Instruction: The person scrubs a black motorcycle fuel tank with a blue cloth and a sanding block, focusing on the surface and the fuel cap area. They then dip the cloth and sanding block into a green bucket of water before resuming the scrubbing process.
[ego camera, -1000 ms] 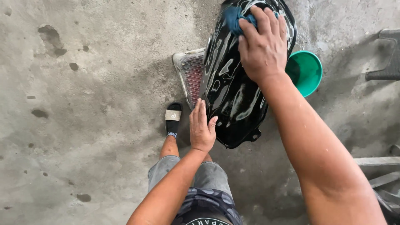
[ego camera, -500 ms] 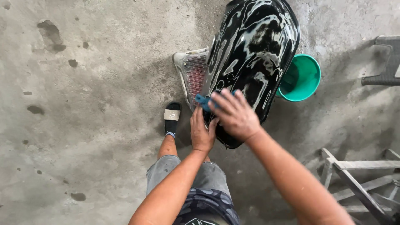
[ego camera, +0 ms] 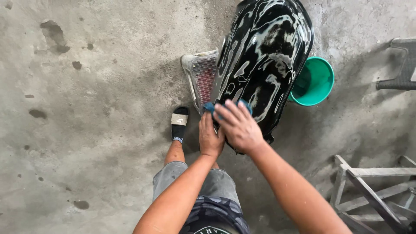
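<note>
One tank (ego camera: 264,56), bucket (ego camera: 316,82), perhaps one cloth (ego camera: 210,107).

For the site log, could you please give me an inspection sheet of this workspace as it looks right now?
Surface: bare concrete floor, stained with dark spots, wet near the work.
Job's things: glossy black tank-shaped shell streaked with suds; blue cloth at its near end.
Clutter: green bucket beside the shell; mesh crate behind and under it.
Grippers: right hand presses the cloth on the shell; left hand braces the shell's near edge, fingers flat.
Cables: nothing seen.
Surroundings: metal frame at lower right; grey chair part at the right edge; sandalled foot.
</note>
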